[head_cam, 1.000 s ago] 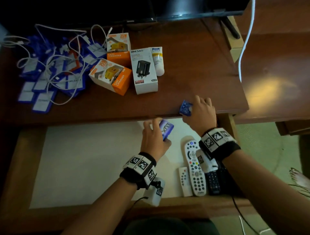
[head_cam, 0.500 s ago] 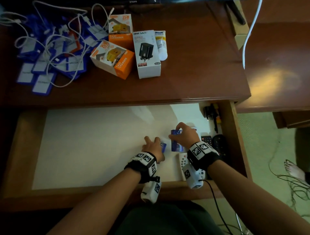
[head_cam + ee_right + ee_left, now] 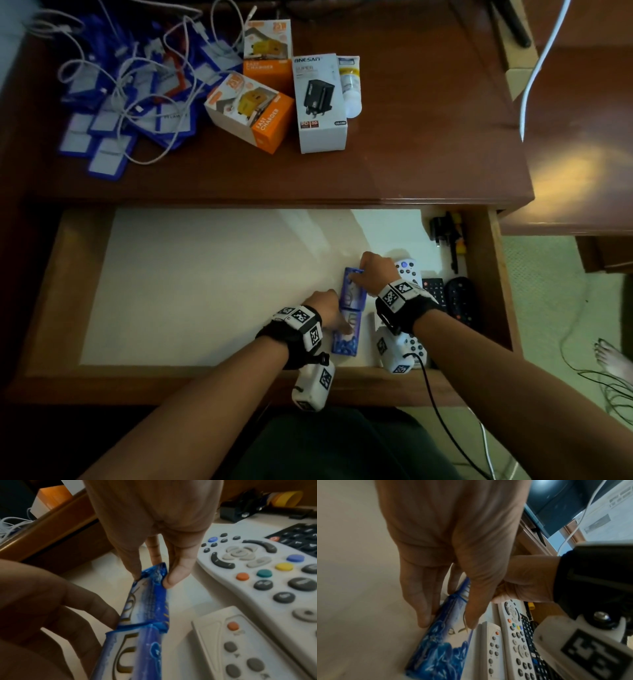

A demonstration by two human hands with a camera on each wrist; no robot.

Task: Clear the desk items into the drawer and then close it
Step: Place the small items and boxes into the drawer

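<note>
where drawer (image 3: 486, 291) stands open: right hand (image 3: 376, 270) pinching far blue packet (image 3: 352, 291), left hand (image 3: 325, 310) gripping near blue packet (image 3: 346, 337), beside remotes (image 3: 257, 574).

Wooden desk (image 3: 411, 164) with charger boxes (image 3: 251, 111), cables (image 3: 130, 85), tube (image 3: 350, 85)

Dim room: dark reddish wood worktop (image 3: 411, 164), adjoining wooden cabinet (image 3: 582, 120) with warm light glare on right, pale green patterned floor (image 3: 548, 308) beneath.
</note>
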